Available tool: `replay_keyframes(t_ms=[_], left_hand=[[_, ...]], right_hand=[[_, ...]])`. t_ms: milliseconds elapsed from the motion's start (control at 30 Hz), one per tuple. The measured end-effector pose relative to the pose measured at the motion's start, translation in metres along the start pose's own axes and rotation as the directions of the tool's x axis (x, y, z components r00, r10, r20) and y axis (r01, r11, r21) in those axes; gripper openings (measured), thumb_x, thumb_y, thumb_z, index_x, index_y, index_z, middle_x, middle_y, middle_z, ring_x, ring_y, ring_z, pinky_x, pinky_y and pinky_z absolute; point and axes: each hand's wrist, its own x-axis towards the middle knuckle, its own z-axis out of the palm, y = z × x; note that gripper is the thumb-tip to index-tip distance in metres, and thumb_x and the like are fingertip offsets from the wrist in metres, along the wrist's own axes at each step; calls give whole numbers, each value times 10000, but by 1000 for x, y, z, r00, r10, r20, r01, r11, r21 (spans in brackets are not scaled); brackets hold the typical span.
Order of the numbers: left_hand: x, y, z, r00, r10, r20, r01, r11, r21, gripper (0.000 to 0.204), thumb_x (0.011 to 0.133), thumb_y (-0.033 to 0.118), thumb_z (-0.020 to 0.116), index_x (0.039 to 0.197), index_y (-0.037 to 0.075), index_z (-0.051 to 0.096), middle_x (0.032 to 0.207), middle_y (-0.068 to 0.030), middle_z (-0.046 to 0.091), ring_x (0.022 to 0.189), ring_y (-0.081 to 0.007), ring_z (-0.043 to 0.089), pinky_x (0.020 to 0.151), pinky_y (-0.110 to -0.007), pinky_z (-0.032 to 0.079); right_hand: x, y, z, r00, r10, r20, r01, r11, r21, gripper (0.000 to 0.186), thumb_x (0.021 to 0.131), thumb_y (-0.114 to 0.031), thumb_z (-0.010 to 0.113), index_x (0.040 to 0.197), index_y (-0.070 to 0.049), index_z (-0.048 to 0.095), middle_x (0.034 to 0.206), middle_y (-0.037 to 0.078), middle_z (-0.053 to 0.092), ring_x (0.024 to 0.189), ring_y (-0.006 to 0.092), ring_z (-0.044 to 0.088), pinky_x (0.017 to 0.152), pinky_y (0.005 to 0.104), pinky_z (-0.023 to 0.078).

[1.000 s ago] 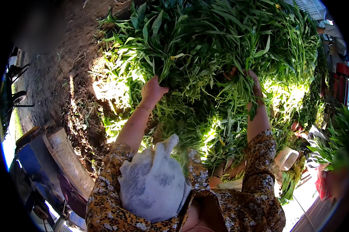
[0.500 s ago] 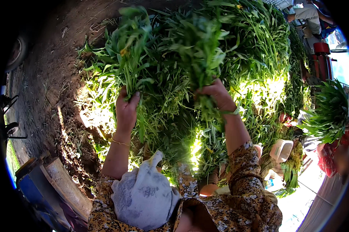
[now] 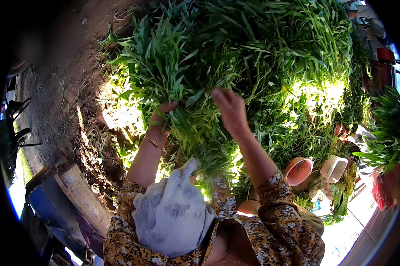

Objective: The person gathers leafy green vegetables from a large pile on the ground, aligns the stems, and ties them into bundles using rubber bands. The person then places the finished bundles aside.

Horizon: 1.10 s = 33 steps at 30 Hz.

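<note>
A bunch of leafy greens (image 3: 164, 66) stands up from my left hand (image 3: 163, 111), whose fingers are wrapped round its stems and partly covered by leaves. To its right, my right hand (image 3: 231, 108) is raised over the heap of greens (image 3: 271, 66), fingers curled together. Whatever is between those fingertips, if anything, is too small or hidden to make out. More stems and leaves trail below my left hand toward my lap. A grey-white stained cloth (image 3: 173, 213) lies bundled in front of my body.
Bare brown soil (image 3: 71, 88) runs along the left. A blue metal piece (image 3: 53, 213) is at lower left. A pink bowl (image 3: 298, 171) and a white plastic tub (image 3: 334, 168) stand at right, near a tied green bundle (image 3: 382, 128). Part of another person (image 3: 368, 17) shows at upper right.
The bunch that was in my right hand is no longer in it. My left hand has moved slightly right, still with greens. The pink bowl now shows beside my right forearm.
</note>
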Motion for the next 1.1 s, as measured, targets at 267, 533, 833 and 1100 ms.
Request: replay_keyframes(t_ms=[267, 533, 833, 1100], left_hand=[[-10, 3, 9, 787, 386, 482, -175, 888, -426, 371, 895, 202, 471, 1224, 31, 452, 851, -59, 465, 811, -202, 524, 927, -408, 440], [-22, 7, -14, 850, 412, 329, -252, 865, -434, 434, 862, 212, 533, 1259, 69, 434, 984, -93, 486, 952, -265, 498, 877, -447, 452], [-37, 7, -49, 795, 396, 460, -284, 913, -294, 416, 808, 163, 625, 1187, 72, 481, 855, -62, 473, 751, -192, 494, 840, -394, 445], [-48, -25, -63, 912, 389, -134, -411, 876, -255, 324, 791, 218, 564, 1039, 10, 569, 972, -134, 606, 880, -282, 596, 766, -424, 518]], right_hand=[[118, 83, 6, 880, -342, -328, -88, 563, -822, 750, 650, -369, 765, 1194, 39, 450, 991, 189, 611, 877, 281, 601, 777, 365, 475], [137, 80, -65, 999, 35, -17, -38, 982, -183, 615, 618, -122, 788, 1140, 54, 514, 1025, 147, 617, 925, 214, 595, 837, 313, 460], [93, 53, -27, 878, -469, -95, 282, 668, -688, 683, 653, -201, 766, 1221, -8, 439, 1146, 185, 518, 1074, 306, 489, 892, 392, 420], [81, 63, 45, 918, -392, 53, 204, 355, -912, 524, 639, -214, 761, 1059, -3, 528, 1091, 134, 537, 1079, 339, 449, 940, 429, 337]])
